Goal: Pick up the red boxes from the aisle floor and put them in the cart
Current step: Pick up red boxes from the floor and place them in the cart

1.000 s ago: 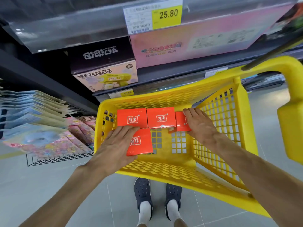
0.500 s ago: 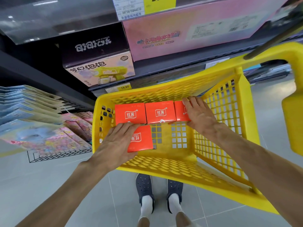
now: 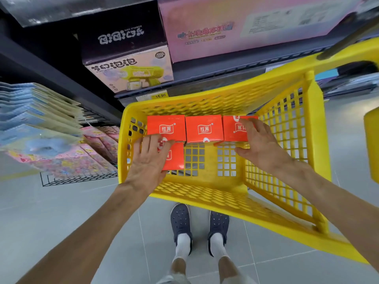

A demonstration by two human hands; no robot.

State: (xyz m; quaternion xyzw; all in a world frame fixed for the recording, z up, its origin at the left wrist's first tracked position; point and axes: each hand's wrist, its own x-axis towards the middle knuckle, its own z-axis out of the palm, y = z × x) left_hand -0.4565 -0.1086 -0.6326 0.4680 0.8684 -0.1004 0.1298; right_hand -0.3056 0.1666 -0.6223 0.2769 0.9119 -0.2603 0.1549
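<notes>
A person leans over a yellow cart (image 3: 315, 124) in a shop aisle, both hands down inside its basket among four red boxes. The left hand (image 3: 147, 160) lies flat with straight fingers on the near-left red box (image 3: 175, 158), its fingertips reaching the lower edge of the far-left red box (image 3: 166, 128) just beyond; it grips nothing. The right hand (image 3: 258, 146) rests with relaxed, spread fingers over the right side of the far-right red box (image 3: 233, 130), thumb stretched along that box's near edge; whether it presses or merely touches cannot be told, but the fingers do not curl round the box. Between the two hands, just beyond the fingertips' line, sits the middle red box (image 3: 204, 129), touching its neighbours on either side so that three boxes form a row against the basket's far wall. The fourth box lies under the left palm, in front of the row's left end. The basket floor between the wrists shows bare yellow grid.

Below the forearms, the person's dark clogs (image 3: 181, 220) and white socks stand on grey floor tiles (image 3: 61, 212). Beyond the left hand, shelves hold a bubble-gun toy box (image 3: 131, 72) and a large pink carton (image 3: 246, 27), with stacked pastel packs (image 3: 41, 124) well off to the left hand's outer side.
</notes>
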